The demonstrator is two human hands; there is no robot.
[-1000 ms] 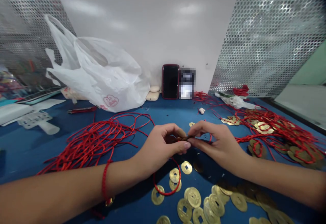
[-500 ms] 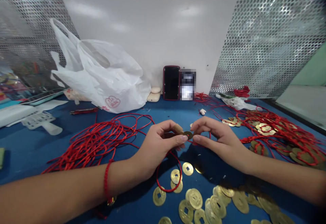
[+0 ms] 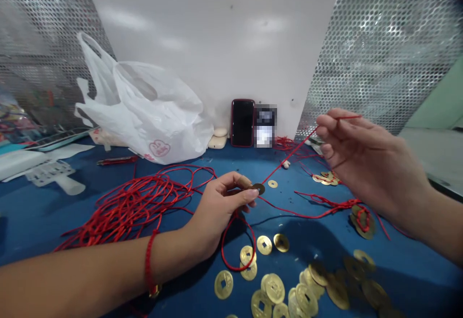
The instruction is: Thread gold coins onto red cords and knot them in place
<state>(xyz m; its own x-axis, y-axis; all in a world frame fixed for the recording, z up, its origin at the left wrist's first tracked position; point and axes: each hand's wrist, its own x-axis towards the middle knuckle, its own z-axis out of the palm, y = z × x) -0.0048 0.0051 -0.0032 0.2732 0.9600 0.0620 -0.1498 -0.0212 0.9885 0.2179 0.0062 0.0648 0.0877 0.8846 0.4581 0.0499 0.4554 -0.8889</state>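
Note:
My left hand (image 3: 226,200) pinches a brass coin (image 3: 259,189) between thumb and fingers at the middle of the table. A thin red cord (image 3: 289,156) runs taut from that coin up to my right hand (image 3: 365,159), which grips it between thumb and fingertips, its end sticking out past them. Another strand (image 3: 289,212) trails right from the coin to a knotted coin bundle (image 3: 362,221). Below my left hand a red loop (image 3: 238,269) hangs over loose square-holed coins (image 3: 264,245).
A tangle of red cord (image 3: 144,202) lies at left, near a white plastic bag (image 3: 159,115), a red cutter (image 3: 117,160) and a white slotted tool (image 3: 60,175). A phone (image 3: 242,122) leans on the white board (image 3: 202,33). Many coins (image 3: 307,298) lie at front right.
My right hand has moved up and to the right, drawing the red cord out from the coin. My left hand stays nearly in place, holding the coin. The view has tilted slightly.

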